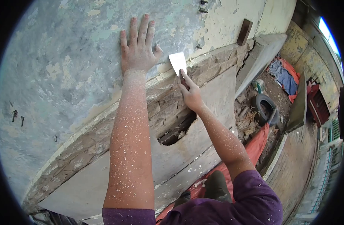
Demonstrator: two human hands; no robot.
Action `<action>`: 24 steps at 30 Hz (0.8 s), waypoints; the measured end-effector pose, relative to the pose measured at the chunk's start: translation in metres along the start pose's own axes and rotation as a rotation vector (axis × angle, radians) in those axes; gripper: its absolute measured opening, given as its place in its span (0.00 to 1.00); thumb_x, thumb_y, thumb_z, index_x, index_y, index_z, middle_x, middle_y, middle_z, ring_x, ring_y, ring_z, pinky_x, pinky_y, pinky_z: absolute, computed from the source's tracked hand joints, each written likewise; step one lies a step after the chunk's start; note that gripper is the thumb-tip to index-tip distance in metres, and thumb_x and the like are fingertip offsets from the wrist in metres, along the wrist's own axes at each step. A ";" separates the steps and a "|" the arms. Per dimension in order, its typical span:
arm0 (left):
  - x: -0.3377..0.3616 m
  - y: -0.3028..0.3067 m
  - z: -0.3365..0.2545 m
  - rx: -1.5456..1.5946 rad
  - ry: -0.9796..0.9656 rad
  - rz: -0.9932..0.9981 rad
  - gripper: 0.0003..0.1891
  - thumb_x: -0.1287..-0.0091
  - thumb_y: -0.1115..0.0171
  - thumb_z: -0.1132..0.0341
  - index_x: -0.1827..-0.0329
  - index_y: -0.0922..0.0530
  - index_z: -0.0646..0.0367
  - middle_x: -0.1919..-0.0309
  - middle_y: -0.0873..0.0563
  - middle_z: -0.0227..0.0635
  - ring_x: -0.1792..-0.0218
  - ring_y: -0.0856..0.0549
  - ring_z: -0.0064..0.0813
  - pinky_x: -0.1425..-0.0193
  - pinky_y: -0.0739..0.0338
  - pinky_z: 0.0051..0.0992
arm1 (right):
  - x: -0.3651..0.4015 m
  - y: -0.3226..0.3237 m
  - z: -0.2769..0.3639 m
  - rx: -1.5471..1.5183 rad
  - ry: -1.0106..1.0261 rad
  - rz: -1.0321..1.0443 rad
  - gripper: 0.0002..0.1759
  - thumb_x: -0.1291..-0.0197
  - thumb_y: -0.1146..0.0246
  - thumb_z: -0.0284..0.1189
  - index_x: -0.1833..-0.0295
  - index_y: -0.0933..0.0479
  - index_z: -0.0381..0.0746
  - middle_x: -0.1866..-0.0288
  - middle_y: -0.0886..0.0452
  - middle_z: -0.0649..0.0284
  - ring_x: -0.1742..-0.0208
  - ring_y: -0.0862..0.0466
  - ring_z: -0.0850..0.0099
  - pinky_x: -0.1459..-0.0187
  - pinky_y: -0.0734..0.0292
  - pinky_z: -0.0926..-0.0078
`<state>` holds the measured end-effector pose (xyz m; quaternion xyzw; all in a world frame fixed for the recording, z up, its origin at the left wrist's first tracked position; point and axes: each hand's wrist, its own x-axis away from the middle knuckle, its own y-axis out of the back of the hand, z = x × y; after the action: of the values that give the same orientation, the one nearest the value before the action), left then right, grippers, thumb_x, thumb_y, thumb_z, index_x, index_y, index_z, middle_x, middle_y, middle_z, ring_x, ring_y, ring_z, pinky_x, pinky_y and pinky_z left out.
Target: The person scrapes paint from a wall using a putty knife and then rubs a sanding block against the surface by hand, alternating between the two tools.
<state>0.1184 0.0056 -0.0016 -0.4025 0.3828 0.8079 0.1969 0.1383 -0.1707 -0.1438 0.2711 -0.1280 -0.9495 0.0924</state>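
Observation:
My left hand point(139, 50) lies flat on the wall point(74, 75), fingers spread, its skin dusted pale. The wall is grey-blue with patches of flaking cream and green paint. To its right, my right hand point(190, 92) grips the handle of a scraper point(177, 62) with a wide, bright metal blade. The blade points up and overlaps the wall's lower edge, where cream paint is chipped. White paint flakes speckle both forearms. Below the edge runs a strip of rough, exposed brick point(168, 93).
Below the brick, a pale board point(179, 153) has a jagged hole. Bolts point(204, 10) stick out of the wall, near a wooden block point(244, 32). To the right lie a tyre point(260, 108), an orange-red sheet point(254, 146), blue cloth point(284, 77) and a dark red chair point(317, 103).

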 end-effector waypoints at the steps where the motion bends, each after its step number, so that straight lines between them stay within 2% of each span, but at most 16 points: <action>1: 0.000 0.001 -0.001 -0.002 0.002 0.004 0.38 0.37 0.54 0.41 0.22 0.52 0.34 0.22 0.59 0.19 0.22 0.59 0.31 0.23 0.68 0.46 | -0.008 0.007 0.007 0.001 -0.020 -0.026 0.29 0.35 0.43 0.29 0.28 0.37 0.46 0.50 0.18 0.47 0.51 0.16 0.62 0.50 0.25 0.70; 2: 0.000 0.001 0.000 0.012 0.000 0.007 0.38 0.37 0.54 0.41 0.22 0.51 0.34 0.22 0.59 0.19 0.22 0.59 0.31 0.23 0.68 0.46 | -0.020 0.012 0.011 -0.002 -0.022 -0.020 0.29 0.35 0.43 0.29 0.28 0.37 0.46 0.50 0.18 0.47 0.51 0.16 0.62 0.50 0.25 0.70; 4: 0.000 0.003 0.001 0.013 0.007 0.014 0.38 0.37 0.54 0.42 0.23 0.51 0.34 0.22 0.59 0.19 0.22 0.59 0.31 0.23 0.68 0.46 | -0.046 0.019 0.017 0.041 0.069 -0.159 0.28 0.34 0.43 0.31 0.28 0.37 0.47 0.49 0.18 0.47 0.50 0.17 0.56 0.51 0.24 0.67; 5: -0.001 0.004 0.001 0.030 0.006 0.027 0.38 0.37 0.53 0.42 0.23 0.51 0.34 0.22 0.59 0.19 0.22 0.59 0.31 0.23 0.68 0.46 | -0.053 0.022 0.019 0.121 0.108 -0.183 0.28 0.34 0.43 0.33 0.29 0.37 0.47 0.52 0.18 0.46 0.54 0.16 0.54 0.53 0.23 0.65; 8: -0.001 0.002 -0.001 0.060 0.024 0.027 0.38 0.37 0.52 0.43 0.23 0.51 0.34 0.22 0.58 0.19 0.22 0.59 0.31 0.23 0.67 0.46 | -0.037 0.020 0.004 0.156 0.041 -0.087 0.28 0.33 0.44 0.33 0.28 0.37 0.48 0.56 0.18 0.44 0.56 0.16 0.51 0.57 0.23 0.62; 9: -0.001 0.001 -0.001 0.082 0.032 0.014 0.38 0.37 0.52 0.43 0.23 0.51 0.33 0.22 0.58 0.18 0.22 0.59 0.31 0.22 0.66 0.46 | -0.031 0.011 -0.023 0.178 0.305 -0.156 0.28 0.33 0.45 0.33 0.28 0.38 0.49 0.65 0.19 0.42 0.63 0.16 0.49 0.62 0.24 0.58; 10: 0.002 0.000 -0.002 0.070 0.042 0.026 0.38 0.37 0.52 0.43 0.23 0.51 0.33 0.22 0.58 0.18 0.22 0.59 0.31 0.22 0.66 0.46 | -0.025 0.014 -0.023 0.169 0.307 -0.139 0.28 0.33 0.45 0.33 0.28 0.38 0.49 0.65 0.19 0.42 0.63 0.16 0.49 0.62 0.24 0.58; 12: -0.001 0.000 -0.002 0.103 0.068 0.024 0.38 0.38 0.51 0.43 0.23 0.50 0.32 0.22 0.58 0.18 0.22 0.59 0.30 0.22 0.65 0.46 | -0.029 0.025 -0.018 0.215 0.156 0.048 0.29 0.34 0.45 0.34 0.27 0.40 0.50 0.75 0.21 0.44 0.70 0.18 0.48 0.66 0.25 0.55; 13: -0.001 -0.004 -0.002 0.127 0.072 -0.033 0.39 0.40 0.48 0.44 0.24 0.48 0.32 0.22 0.56 0.17 0.22 0.58 0.31 0.22 0.64 0.46 | -0.037 0.032 -0.009 0.278 0.146 0.122 0.31 0.34 0.44 0.34 0.26 0.41 0.50 0.79 0.22 0.46 0.73 0.19 0.47 0.68 0.25 0.55; 14: 0.006 -0.005 -0.005 0.114 0.076 -0.009 0.39 0.40 0.48 0.44 0.24 0.48 0.32 0.22 0.56 0.17 0.22 0.58 0.31 0.22 0.64 0.46 | -0.034 0.033 -0.015 0.267 0.138 0.147 0.31 0.34 0.44 0.34 0.26 0.41 0.50 0.79 0.22 0.46 0.73 0.19 0.47 0.68 0.25 0.55; 16: 0.001 -0.009 -0.003 0.133 0.099 -0.091 0.38 0.40 0.49 0.44 0.24 0.48 0.31 0.22 0.55 0.17 0.23 0.56 0.30 0.23 0.65 0.46 | -0.047 0.035 -0.023 0.239 0.210 0.192 0.31 0.35 0.43 0.34 0.26 0.41 0.51 0.80 0.23 0.47 0.73 0.19 0.49 0.69 0.25 0.55; 17: 0.000 -0.011 -0.002 0.171 0.094 -0.143 0.39 0.43 0.46 0.46 0.25 0.45 0.31 0.23 0.51 0.18 0.23 0.53 0.32 0.23 0.62 0.47 | -0.047 0.038 -0.027 0.239 0.274 0.169 0.32 0.35 0.42 0.35 0.26 0.41 0.53 0.80 0.22 0.48 0.74 0.19 0.50 0.70 0.26 0.55; 20: 0.001 -0.011 -0.005 0.148 0.091 -0.211 0.41 0.46 0.42 0.48 0.26 0.43 0.31 0.23 0.48 0.19 0.23 0.52 0.34 0.23 0.60 0.48 | -0.045 0.053 -0.034 0.214 0.260 0.277 0.32 0.36 0.42 0.35 0.26 0.41 0.53 0.76 0.20 0.48 0.73 0.19 0.51 0.70 0.26 0.55; 21: -0.001 -0.011 -0.005 0.128 0.095 -0.214 0.41 0.46 0.42 0.48 0.26 0.43 0.31 0.23 0.48 0.19 0.23 0.52 0.34 0.23 0.60 0.48 | -0.044 0.056 -0.048 0.183 0.364 0.267 0.34 0.38 0.39 0.32 0.27 0.40 0.45 0.72 0.20 0.48 0.72 0.18 0.51 0.70 0.25 0.57; 22: 0.000 -0.010 -0.006 0.116 0.100 -0.222 0.41 0.47 0.42 0.49 0.26 0.43 0.32 0.23 0.48 0.20 0.23 0.51 0.36 0.24 0.59 0.49 | -0.046 0.068 -0.050 0.167 0.373 0.267 0.34 0.38 0.39 0.32 0.27 0.40 0.45 0.72 0.20 0.48 0.72 0.18 0.51 0.70 0.25 0.57; 24: -0.002 -0.008 -0.007 0.093 0.091 -0.218 0.41 0.48 0.41 0.50 0.26 0.43 0.32 0.23 0.47 0.21 0.23 0.50 0.37 0.24 0.59 0.50 | -0.049 0.090 -0.052 -0.155 0.221 0.075 0.35 0.41 0.36 0.27 0.28 0.39 0.40 0.70 0.19 0.50 0.70 0.16 0.58 0.68 0.24 0.64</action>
<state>0.1277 0.0046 -0.0067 -0.4685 0.3824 0.7438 0.2845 0.2171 -0.2542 -0.1364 0.3613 -0.0533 -0.9167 0.1620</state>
